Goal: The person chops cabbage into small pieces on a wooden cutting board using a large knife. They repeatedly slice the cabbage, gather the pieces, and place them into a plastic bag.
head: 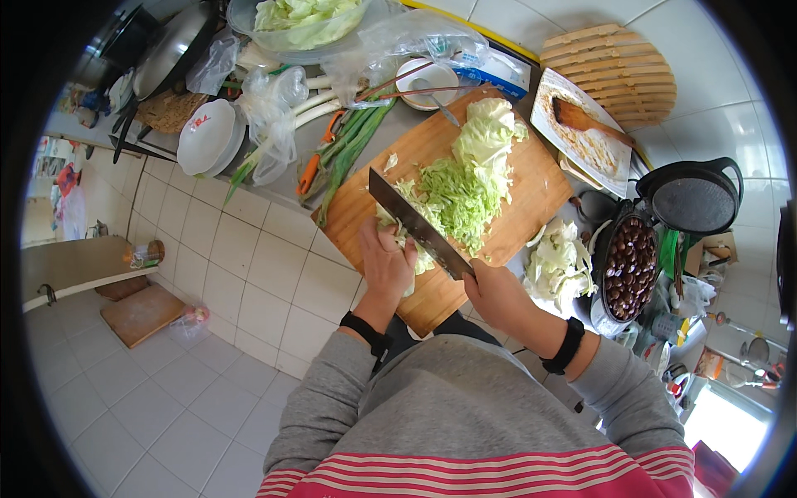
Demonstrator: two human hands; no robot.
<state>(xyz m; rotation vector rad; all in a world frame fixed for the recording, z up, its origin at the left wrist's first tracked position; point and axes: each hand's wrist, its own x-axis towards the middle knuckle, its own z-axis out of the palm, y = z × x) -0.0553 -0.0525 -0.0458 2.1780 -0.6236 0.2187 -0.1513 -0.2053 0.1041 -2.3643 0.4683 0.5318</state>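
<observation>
My right hand (pixel 498 292) grips the handle of a Chinese cleaver (pixel 416 225), whose dark blade slants up and left over the wooden cutting board (pixel 348 215). Left of the blade, my left hand (pixel 387 261) holds down a piece of cabbage (pixel 409 286), mostly hidden by the fingers and the cleaver. Just beyond the blade lies a heap of shredded cabbage (pixel 457 196). A larger uncut chunk of cabbage (pixel 489 134) rests at the board's far side. The cleaver's handle is covered by my right hand.
Right of the board are cabbage leaves (pixel 559 264), an open black pan of brown chestnuts or similar (pixel 630 267) and a white plate (pixel 601 159) with a wooden spatula. Leftward lie green onions (pixel 361 143), orange-handled scissors (pixel 309 174) and white bowls (pixel 208 137). A clear lettuce-filled bowl (pixel 249 34) stands behind.
</observation>
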